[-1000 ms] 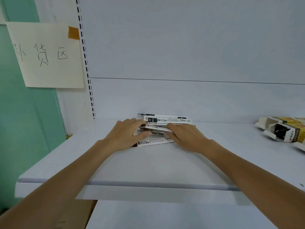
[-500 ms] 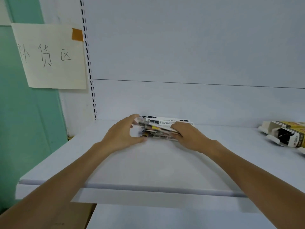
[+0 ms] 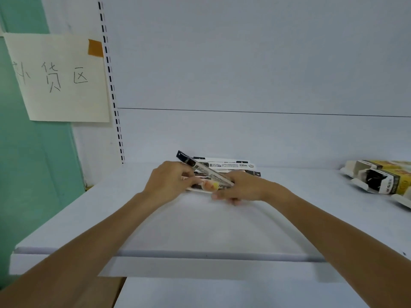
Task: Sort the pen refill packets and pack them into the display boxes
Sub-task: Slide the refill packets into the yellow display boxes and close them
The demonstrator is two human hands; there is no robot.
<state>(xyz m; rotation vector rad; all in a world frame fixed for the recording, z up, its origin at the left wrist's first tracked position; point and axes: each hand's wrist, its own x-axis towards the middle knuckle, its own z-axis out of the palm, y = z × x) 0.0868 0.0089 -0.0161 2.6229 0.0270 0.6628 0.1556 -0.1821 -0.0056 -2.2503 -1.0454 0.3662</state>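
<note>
White shelving fills the view: a bare shelf (image 3: 200, 230) with a plain back panel (image 3: 244, 63), a slotted upright (image 3: 111, 85) at the left, and beside it a taped paper note (image 3: 60, 81) with handwritten characters.

The pile of refill packets (image 3: 226, 165) lies at the back of the shelf, close against the panel. Both hands are on it. The left hand (image 3: 166, 183) has its fingers curled round the pile's left end and holds it. The right hand (image 3: 244, 187) pinches the lower end of one raised packet (image 3: 200, 166). That packet tilts up and leftward, with its dark header in the air above the pile. The fingertips are blurred, so whether the left hand also touches the raised packet is hard to say.

The display boxes (image 3: 378, 178) lie on their sides at the far right of the shelf, well apart from the pile. No packet appears to be in them yet, so the work looks to be at the sorting stage.

The risks come from the slick, thin packets. A pinch at one end alone may let the raised packet swivel or slip free. Drawing it out could drag its neighbours along and fan the pile. The boxes lie toppled with their flaps loose, so packets pushed in one-handed may catch on a flap or shove a box along the shelf.
</note>
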